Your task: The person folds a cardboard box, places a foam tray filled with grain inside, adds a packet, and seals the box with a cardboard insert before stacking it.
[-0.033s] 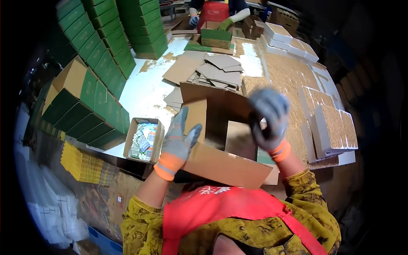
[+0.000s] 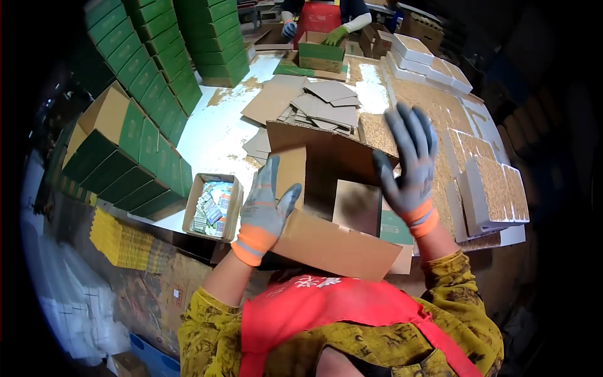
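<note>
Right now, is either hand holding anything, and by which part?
Nothing looks gripped: the left hand is open at the left of the cardboard box, the right hand open at its right.

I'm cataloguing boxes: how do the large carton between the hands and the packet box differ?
The large carton looks bigger than the packet box and has an outspread flap; the packet box shows none. The packet box holds packets; none show in the large carton. Both are open cardboard.

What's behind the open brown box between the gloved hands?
Past the brown box and its far panel, a loose pile of flat cardboard pieces lies on the white table. The panel covers the tabletop directly behind it and may hide the pile's nearest edge.
</note>
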A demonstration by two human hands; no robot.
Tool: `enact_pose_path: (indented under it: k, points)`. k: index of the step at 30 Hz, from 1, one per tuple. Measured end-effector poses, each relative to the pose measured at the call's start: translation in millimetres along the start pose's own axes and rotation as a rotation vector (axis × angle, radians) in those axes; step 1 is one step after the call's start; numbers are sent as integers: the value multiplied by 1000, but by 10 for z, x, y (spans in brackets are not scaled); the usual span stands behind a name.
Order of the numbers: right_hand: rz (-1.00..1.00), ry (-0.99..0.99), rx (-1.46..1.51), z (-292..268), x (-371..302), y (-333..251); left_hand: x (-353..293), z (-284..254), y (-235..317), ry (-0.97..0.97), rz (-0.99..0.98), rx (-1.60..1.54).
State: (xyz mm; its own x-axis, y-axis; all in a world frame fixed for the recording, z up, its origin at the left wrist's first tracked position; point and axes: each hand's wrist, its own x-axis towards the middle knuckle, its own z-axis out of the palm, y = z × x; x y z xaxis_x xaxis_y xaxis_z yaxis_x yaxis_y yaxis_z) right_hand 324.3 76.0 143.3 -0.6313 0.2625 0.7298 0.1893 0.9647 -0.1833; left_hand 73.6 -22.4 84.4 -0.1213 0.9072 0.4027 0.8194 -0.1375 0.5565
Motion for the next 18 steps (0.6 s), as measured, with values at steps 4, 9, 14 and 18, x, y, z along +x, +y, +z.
enact_pose_path:
  k: [4,9,14,18]
  points:
    - [270,-279,-394,-184,-86,-226,-40,40,99,102,-110,-230]
    - [453,-60,-216,-246,-407,-128,-243,-410,216,-100,133,-498]
    - [420,-91,-175,-201,-370,-92,-208,-635,-82,-640,-18,-595]
    - [337,-112,-231,-226,-386,-104,-235,-516,105,-451,-195,-668]
